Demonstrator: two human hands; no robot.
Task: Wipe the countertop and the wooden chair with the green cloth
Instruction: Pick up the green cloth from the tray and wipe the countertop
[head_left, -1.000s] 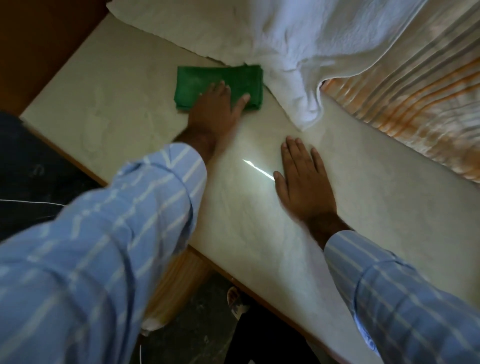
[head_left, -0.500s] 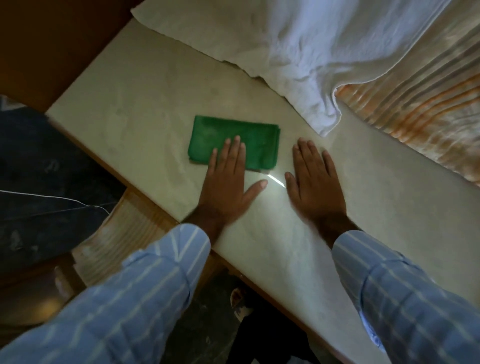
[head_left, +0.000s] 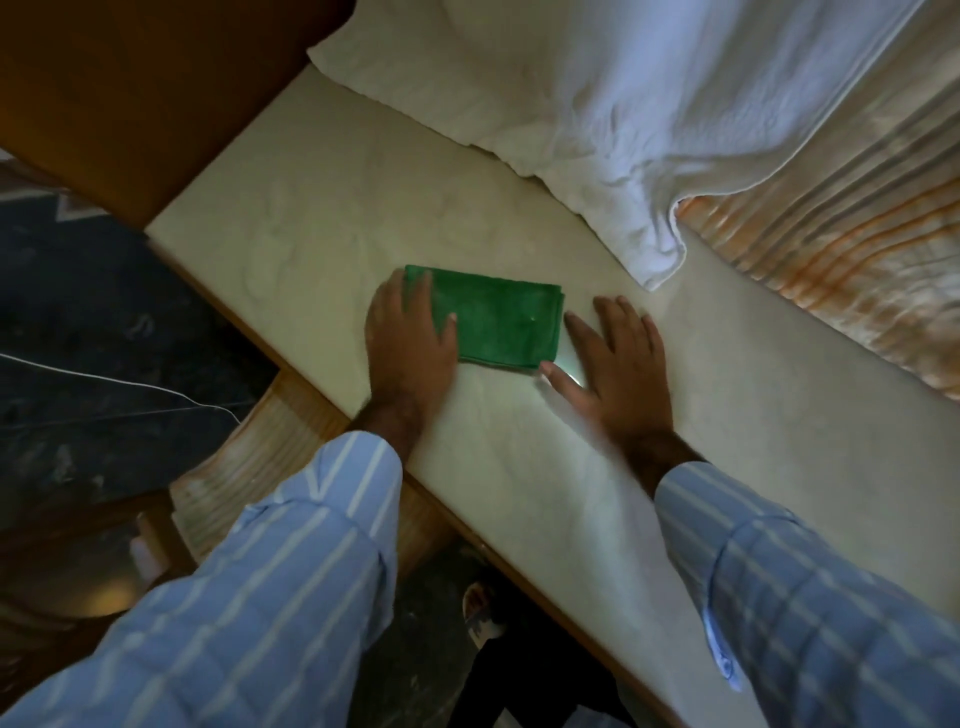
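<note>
- One pale countertop (head_left: 332, 208) fills most of the view, smooth and hard, so a cloth should slide over it easily.
- White towel (head_left: 597, 104) lies bunched along the far edge, its corner hanging just beyond the right hand; it looks soft and likely to drag if caught by a stroke.
- Wooden chair (head_left: 249, 467) shows partly below the near counter edge, not yet touched by the cloth.
- Cloth (head_left: 504, 322), green and folded into a flat rectangle, lies mid-counter between the two hands. It looks light, soft and limp; best worked under a flat palm, or lifted by pinching a folded edge.
- Left hand (head_left: 410, 343) rests flat, fingers spread over the cloth's left end, pressing rather than gripping.
- Right hand (head_left: 618, 364) lies flat and spread on the bare counter, just beside the cloth's right edge, holding nothing.
</note>
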